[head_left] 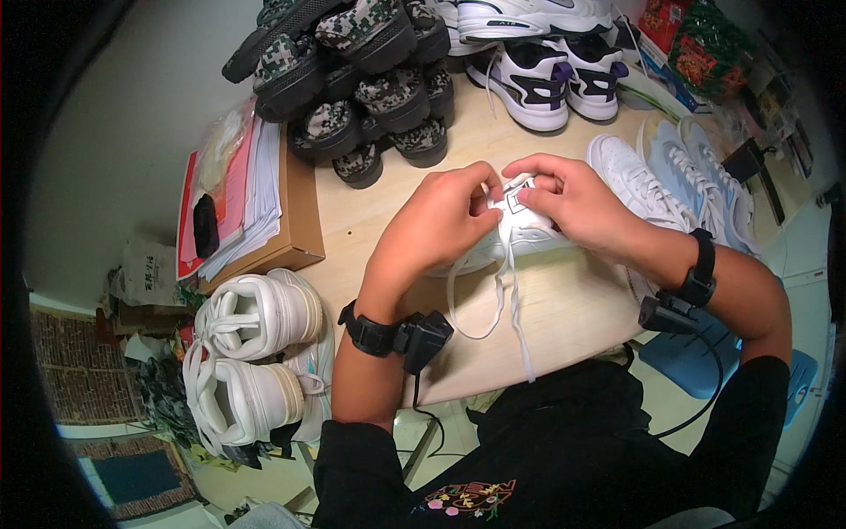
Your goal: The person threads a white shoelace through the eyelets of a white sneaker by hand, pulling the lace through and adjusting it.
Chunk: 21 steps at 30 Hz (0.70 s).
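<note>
A white sneaker (pixel 534 238) rests on the wooden table in front of me, between my two hands. My left hand (pixel 441 212) is closed in a pinch beside the tongue, where the white shoelace (pixel 514 304) comes out; fingertips partly hide what they grip. With thumb and bent fingers, my right hand (pixel 586 201) pinches the top of the tongue (pixel 520 196), which bears a dark-outlined patch. Loose ends of the lace hang down over the shoe's side, one forming a loop on the table and another reaching past its near edge.
Camouflage shoes (pixel 383 93) are piled at the far left. White-and-black sneakers (pixel 529 84) stand at the back, white (pixel 636 181) and light blue sneakers (pixel 683 167) at right. Left are a cardboard box (pixel 295 203) with papers and a white sneaker pair (pixel 256 353). A blue stool (pixel 692 363) stands below right.
</note>
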Each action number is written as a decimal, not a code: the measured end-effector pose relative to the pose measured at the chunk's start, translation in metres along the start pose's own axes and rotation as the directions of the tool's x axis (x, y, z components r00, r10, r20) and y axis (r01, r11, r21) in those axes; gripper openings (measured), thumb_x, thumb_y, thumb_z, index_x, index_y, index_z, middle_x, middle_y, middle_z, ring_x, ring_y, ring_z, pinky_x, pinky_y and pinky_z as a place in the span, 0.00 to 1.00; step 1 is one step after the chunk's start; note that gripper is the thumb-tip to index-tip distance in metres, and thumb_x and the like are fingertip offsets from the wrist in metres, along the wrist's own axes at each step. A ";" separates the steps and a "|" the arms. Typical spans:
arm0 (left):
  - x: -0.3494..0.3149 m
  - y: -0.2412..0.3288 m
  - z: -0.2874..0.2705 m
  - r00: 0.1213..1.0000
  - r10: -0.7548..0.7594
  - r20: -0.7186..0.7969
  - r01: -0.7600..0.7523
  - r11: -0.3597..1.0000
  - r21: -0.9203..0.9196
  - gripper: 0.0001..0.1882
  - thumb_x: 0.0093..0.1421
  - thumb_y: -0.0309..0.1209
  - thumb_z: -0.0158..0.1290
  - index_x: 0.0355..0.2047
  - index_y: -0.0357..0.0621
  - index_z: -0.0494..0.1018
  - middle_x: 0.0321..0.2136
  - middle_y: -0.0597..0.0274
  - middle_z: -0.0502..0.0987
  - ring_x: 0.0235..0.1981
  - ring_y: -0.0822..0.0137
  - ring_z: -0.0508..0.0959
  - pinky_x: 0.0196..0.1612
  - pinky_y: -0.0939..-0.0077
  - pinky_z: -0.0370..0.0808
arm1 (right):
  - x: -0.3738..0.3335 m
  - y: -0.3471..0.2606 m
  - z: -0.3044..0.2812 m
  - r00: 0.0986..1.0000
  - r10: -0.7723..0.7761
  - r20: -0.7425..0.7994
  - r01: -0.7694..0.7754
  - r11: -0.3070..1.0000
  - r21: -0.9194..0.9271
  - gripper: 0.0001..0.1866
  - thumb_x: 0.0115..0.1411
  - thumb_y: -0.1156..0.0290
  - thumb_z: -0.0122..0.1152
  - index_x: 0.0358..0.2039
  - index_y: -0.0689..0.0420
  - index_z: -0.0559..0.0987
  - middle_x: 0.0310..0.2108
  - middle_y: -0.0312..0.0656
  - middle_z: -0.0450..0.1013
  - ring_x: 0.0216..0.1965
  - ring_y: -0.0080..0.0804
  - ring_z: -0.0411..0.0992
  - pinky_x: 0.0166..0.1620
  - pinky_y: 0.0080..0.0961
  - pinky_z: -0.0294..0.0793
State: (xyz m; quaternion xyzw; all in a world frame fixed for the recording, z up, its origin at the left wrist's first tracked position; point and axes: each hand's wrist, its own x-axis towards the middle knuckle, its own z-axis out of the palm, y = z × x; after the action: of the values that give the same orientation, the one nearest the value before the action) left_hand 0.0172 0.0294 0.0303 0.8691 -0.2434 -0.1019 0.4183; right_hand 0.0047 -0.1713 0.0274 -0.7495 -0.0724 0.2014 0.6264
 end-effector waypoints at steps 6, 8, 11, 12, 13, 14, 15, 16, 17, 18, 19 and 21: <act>-0.001 -0.008 0.005 0.973 0.230 -0.013 -0.230 0.973 0.007 0.11 0.54 0.22 0.58 0.39 0.40 0.79 0.21 0.58 0.72 0.21 0.70 0.71 0.26 0.74 0.70 | 0.002 0.012 -0.013 0.997 -0.043 0.059 0.046 0.998 -0.046 0.15 0.63 0.77 0.53 0.50 0.61 0.74 0.18 0.26 0.63 0.20 0.12 0.57 0.23 0.16 0.56; -0.002 -0.008 0.004 0.961 0.278 -0.012 -0.276 0.959 0.061 0.12 0.54 0.23 0.58 0.41 0.41 0.80 0.22 0.57 0.73 0.21 0.67 0.72 0.27 0.71 0.70 | 0.001 0.009 -0.018 0.995 -0.036 0.095 0.045 0.994 -0.095 0.15 0.62 0.77 0.54 0.50 0.61 0.74 0.18 0.25 0.61 0.20 0.13 0.57 0.24 0.16 0.56; -0.004 -0.006 0.006 0.947 0.317 0.044 -0.318 0.921 0.223 0.13 0.53 0.26 0.59 0.40 0.44 0.81 0.22 0.52 0.73 0.23 0.60 0.74 0.28 0.67 0.71 | -0.002 0.004 -0.019 0.987 -0.028 0.158 0.054 0.985 -0.164 0.15 0.62 0.78 0.54 0.50 0.61 0.74 0.18 0.25 0.58 0.21 0.13 0.56 0.24 0.16 0.56; -0.006 -0.005 0.007 0.948 0.314 0.049 -0.316 0.915 0.250 0.12 0.53 0.27 0.59 0.40 0.44 0.81 0.23 0.51 0.74 0.24 0.57 0.74 0.29 0.66 0.71 | -0.002 0.003 -0.018 0.983 -0.026 0.182 0.060 0.982 -0.182 0.15 0.62 0.78 0.54 0.50 0.61 0.74 0.18 0.25 0.57 0.21 0.13 0.56 0.25 0.16 0.56; -0.007 -0.006 0.009 0.948 0.314 0.055 -0.317 0.908 0.274 0.12 0.53 0.28 0.60 0.39 0.43 0.81 0.23 0.50 0.74 0.25 0.55 0.74 0.31 0.65 0.72 | -0.003 0.003 -0.018 0.983 -0.026 0.182 0.060 0.981 -0.184 0.15 0.62 0.78 0.54 0.50 0.61 0.74 0.18 0.25 0.57 0.21 0.13 0.56 0.25 0.16 0.56; -0.006 -0.005 0.007 0.947 0.316 0.053 -0.318 0.908 0.273 0.12 0.53 0.28 0.60 0.39 0.43 0.81 0.23 0.50 0.74 0.25 0.55 0.74 0.31 0.65 0.72 | -0.004 0.003 -0.018 0.983 -0.025 0.182 0.061 0.979 -0.193 0.15 0.62 0.78 0.54 0.50 0.61 0.74 0.18 0.25 0.58 0.21 0.13 0.56 0.25 0.16 0.57; -0.003 -0.004 0.005 0.957 0.281 0.072 -0.290 0.933 0.213 0.11 0.53 0.28 0.60 0.38 0.43 0.80 0.23 0.50 0.74 0.25 0.54 0.74 0.31 0.64 0.72 | -0.004 0.003 -0.018 0.983 -0.025 0.183 0.063 0.977 -0.202 0.16 0.62 0.78 0.54 0.50 0.61 0.73 0.18 0.25 0.58 0.22 0.13 0.57 0.26 0.16 0.57; -0.002 -0.002 0.003 0.964 0.248 0.093 -0.260 0.953 0.156 0.10 0.53 0.29 0.60 0.36 0.43 0.80 0.24 0.50 0.74 0.26 0.53 0.74 0.32 0.64 0.71 | -0.004 0.003 -0.017 0.983 -0.027 0.183 0.065 0.977 -0.204 0.16 0.62 0.78 0.54 0.50 0.61 0.73 0.18 0.25 0.58 0.22 0.13 0.57 0.26 0.16 0.57; -0.003 -0.003 0.004 0.964 0.250 0.092 -0.262 0.952 0.157 0.10 0.53 0.29 0.60 0.36 0.43 0.80 0.24 0.50 0.74 0.26 0.53 0.74 0.32 0.64 0.71 | -0.004 0.003 -0.017 0.980 -0.038 0.194 0.077 0.977 -0.198 0.16 0.61 0.78 0.54 0.51 0.61 0.73 0.18 0.26 0.59 0.22 0.13 0.57 0.26 0.16 0.57; -0.003 -0.006 0.006 0.954 0.289 0.077 -0.298 0.939 0.173 0.09 0.53 0.29 0.60 0.36 0.43 0.80 0.24 0.51 0.74 0.26 0.53 0.74 0.32 0.63 0.71 | -0.004 0.002 -0.017 0.978 -0.048 0.205 0.088 0.978 -0.191 0.16 0.61 0.79 0.54 0.51 0.61 0.73 0.18 0.26 0.59 0.22 0.14 0.57 0.26 0.16 0.58; -0.005 -0.006 0.007 0.943 0.326 0.063 -0.332 0.925 0.187 0.09 0.53 0.29 0.60 0.36 0.43 0.79 0.24 0.51 0.74 0.26 0.53 0.74 0.32 0.63 0.71 | -0.004 0.001 -0.018 0.978 -0.049 0.205 0.089 0.977 -0.192 0.16 0.61 0.79 0.54 0.51 0.61 0.73 0.18 0.26 0.59 0.22 0.14 0.57 0.26 0.16 0.58; -0.009 -0.003 0.007 0.942 0.329 0.069 -0.336 0.916 0.221 0.10 0.53 0.30 0.60 0.36 0.44 0.79 0.24 0.51 0.73 0.26 0.53 0.74 0.32 0.62 0.71 | -0.005 -0.003 -0.023 0.962 -0.023 0.273 0.099 0.959 -0.266 0.17 0.61 0.79 0.54 0.51 0.60 0.73 0.19 0.26 0.60 0.22 0.13 0.57 0.26 0.16 0.58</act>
State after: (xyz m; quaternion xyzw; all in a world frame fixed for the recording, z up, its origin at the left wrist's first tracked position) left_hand 0.0080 0.0312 0.0234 0.8560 -0.4038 -0.0136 0.3226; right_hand 0.0096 -0.1929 0.0339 -0.7932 -0.2068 0.2687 0.5059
